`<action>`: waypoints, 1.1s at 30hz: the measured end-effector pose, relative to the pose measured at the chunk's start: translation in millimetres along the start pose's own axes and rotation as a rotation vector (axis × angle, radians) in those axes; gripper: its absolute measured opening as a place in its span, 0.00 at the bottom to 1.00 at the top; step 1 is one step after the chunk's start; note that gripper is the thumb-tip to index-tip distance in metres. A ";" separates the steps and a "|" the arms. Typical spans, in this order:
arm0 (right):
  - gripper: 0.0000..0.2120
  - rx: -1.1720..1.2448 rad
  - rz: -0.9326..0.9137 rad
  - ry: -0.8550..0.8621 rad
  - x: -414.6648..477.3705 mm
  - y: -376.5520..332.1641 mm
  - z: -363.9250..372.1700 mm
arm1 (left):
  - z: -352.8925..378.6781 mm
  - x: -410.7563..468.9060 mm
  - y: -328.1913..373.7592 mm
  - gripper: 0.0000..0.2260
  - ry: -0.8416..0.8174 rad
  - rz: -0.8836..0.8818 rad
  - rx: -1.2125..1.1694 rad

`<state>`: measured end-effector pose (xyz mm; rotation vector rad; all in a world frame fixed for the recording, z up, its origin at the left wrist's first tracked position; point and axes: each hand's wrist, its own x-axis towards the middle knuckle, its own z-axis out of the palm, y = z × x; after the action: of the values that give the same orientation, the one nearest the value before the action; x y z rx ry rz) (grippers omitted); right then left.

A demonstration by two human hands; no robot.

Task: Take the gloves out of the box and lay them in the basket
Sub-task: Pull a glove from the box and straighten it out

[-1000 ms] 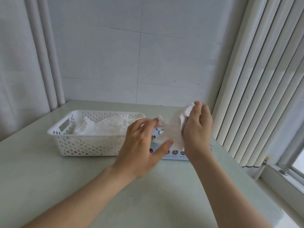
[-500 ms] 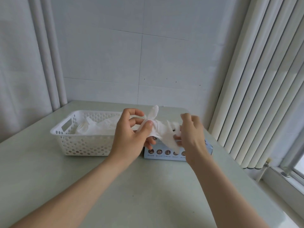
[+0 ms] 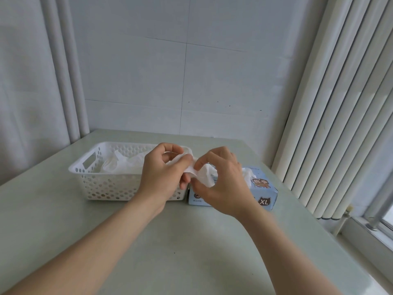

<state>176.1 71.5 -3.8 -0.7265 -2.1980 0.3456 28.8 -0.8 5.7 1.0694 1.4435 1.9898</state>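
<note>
A thin white glove (image 3: 204,175) is stretched between both hands, just above the gap where basket and box meet. My left hand (image 3: 164,173) pinches its left end between thumb and fingers. My right hand (image 3: 223,184) pinches the other end, over the box. The pale blue glove box (image 3: 264,194), marked XL, stands to the right of the white perforated basket (image 3: 102,184); more glove material (image 3: 247,174) sticks out of its top. Several white gloves (image 3: 121,166) lie crumpled inside the basket.
Basket and box stand side by side on a pale green table (image 3: 191,252) that runs to a tiled wall. Vertical blinds (image 3: 340,124) hang close on the right above a window sill, and white pipes (image 3: 70,81) rise at the left corner.
The glove pulled up by my right hand is now held by both hands. The hands have come closer together and the glove has bunched between them, low over the box and basket edge.
</note>
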 end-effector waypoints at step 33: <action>0.13 0.572 0.520 -0.027 5.0 -14.9 -23.3 | -6.2 -2.1 14.6 0.22 -0.034 0.194 0.145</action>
<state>185.2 62.8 21.4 -0.9464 -1.7640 1.1914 26.2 -11.0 17.7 1.3451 1.5362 2.0103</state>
